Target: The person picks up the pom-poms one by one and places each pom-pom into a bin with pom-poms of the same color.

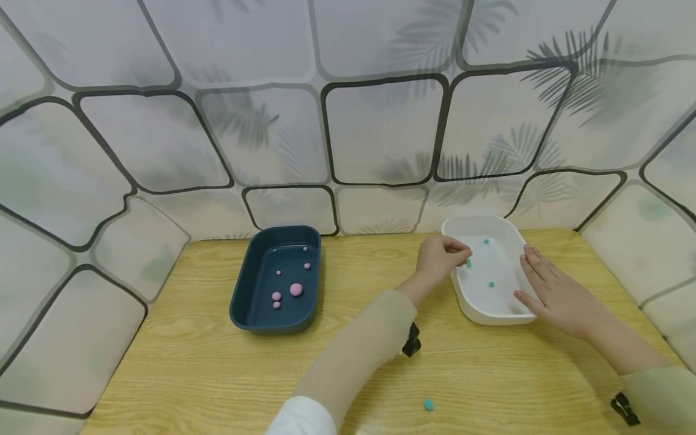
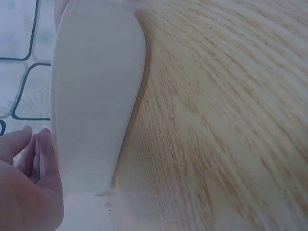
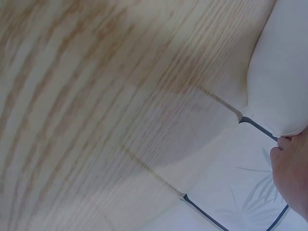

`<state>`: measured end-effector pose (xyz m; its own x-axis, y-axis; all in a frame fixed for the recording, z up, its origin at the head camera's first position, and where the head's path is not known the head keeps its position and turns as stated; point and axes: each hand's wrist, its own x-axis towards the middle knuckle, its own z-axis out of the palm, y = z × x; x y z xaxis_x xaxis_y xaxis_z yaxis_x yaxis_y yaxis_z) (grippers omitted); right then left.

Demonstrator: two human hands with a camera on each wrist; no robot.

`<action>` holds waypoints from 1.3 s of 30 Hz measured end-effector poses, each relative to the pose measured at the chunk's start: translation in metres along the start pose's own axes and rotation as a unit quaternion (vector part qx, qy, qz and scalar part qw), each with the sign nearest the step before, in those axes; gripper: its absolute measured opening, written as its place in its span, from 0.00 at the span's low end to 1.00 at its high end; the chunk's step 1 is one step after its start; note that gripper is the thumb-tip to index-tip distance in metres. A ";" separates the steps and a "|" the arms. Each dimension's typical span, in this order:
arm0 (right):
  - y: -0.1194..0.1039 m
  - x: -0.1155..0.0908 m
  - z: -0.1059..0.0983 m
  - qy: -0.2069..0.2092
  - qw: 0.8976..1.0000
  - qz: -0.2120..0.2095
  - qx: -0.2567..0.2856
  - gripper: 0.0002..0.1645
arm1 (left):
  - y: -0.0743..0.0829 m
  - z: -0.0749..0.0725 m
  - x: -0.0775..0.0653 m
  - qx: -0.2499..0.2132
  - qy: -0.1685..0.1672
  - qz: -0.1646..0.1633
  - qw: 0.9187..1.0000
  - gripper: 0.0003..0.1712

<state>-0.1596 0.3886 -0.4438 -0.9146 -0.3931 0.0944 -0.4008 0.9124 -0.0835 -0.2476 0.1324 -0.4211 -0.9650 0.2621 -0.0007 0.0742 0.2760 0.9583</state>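
Observation:
My left hand [image 1: 439, 260] is over the left rim of a white tray [image 1: 492, 305], thumb and fingertips brought close together. Two small teal balls [image 1: 469, 263] show right beneath these fingertips; I cannot tell whether the fingers pinch one. In the left wrist view the fingers [image 2: 47, 154] curve up beside the tray's outer wall [image 2: 96, 96]. My right hand [image 1: 565, 299] lies with straight fingers along the tray's right rim. Two more teal balls, one farther back [image 1: 486, 241] and one nearer [image 1: 492, 284], sit on the tray floor.
A dark blue tray [image 1: 239, 302] with several pink balls of different sizes, the largest [image 1: 296, 290] near its middle, stands to the left. A flattened teal piece [image 1: 428, 405] lies on the wooden table [image 1: 370, 272] near the front. A patterned wall [image 1: 380, 133] rises behind.

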 end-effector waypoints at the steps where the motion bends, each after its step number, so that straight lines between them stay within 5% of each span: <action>1: 0.001 0.000 0.001 0.002 1.000 -0.001 -0.002 0.48 | 0.000 0.000 0.000 -0.001 -0.002 0.001 1.000 0.05; 22: -0.001 -0.004 0.003 0.013 1.000 -0.006 -0.010 0.48 | -0.015 -0.016 -0.034 -0.100 -0.104 -0.019 0.989 0.08; 39: 0.000 -0.002 0.003 0.004 1.000 0.001 -0.004 0.49 | -0.032 -0.031 -0.068 -0.101 -0.150 -0.017 0.983 0.08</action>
<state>-0.1578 0.3892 -0.4472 -0.9148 -0.3907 0.1022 -0.3988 0.9139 -0.0758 -0.1918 0.0772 -0.4431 -0.8463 0.5251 -0.0892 -0.0380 0.1076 0.9935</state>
